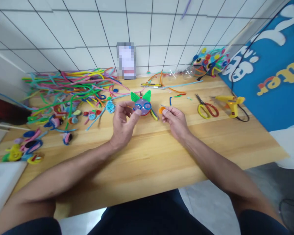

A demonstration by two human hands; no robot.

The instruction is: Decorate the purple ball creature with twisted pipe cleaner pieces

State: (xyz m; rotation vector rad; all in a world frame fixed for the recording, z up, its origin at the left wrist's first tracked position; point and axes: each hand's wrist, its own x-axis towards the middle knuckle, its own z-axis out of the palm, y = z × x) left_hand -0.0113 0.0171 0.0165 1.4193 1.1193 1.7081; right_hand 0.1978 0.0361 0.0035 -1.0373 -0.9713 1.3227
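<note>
1. White tiled wall at the back.
2. Wooden table below it, colourful stems heaped far left.
3. Blue panel along the right.
4. Left hand gripping a purple ball, mid-table; right hand nearby, pinching an orange disc.

A left hand holds a purple ball with green ears as the right hand pinches an orange disc above a surface strewn with pipe cleaners, scissors and a glue gun.
</note>
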